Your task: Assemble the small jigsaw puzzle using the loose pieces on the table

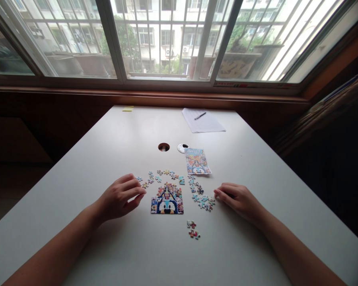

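1. Work surface: a white table (143, 254); its far edge meets the window wall; its near edge is out of view.
2. Main item: a partly joined jigsaw (168, 200) lies flat midway between the table's left and right edges; its bottom border is straight, its upper outline ragged.
3. Loose stock: an arc of pieces (166, 172) lies on the far side of the jigsaw; a cluster of pieces (204, 201) lies to its right; a few small pieces (194, 234) sit nearer the near edge.
4. Left hand (128, 194): just beside the jigsaw, on the side of the table's left edge; fingers loosely curled, thumb and index tips close together; no piece shows there, though I cannot tell whether they meet.
5. Right hand (231, 196): at the cluster, on the side of the table's right edge; fingers curled in toward the thumb; whether a piece is pinched I cannot tell.
6. Reference: a picture sheet (197, 161) lies beyond the cluster, toward the far right corner; it shows a matching design.
7. Step in hand, as judged: choosing pieces for the unfinished upper part; the next move calls for comparing a loose piece with the sheet, then squaring its tabs to the ragged edge.
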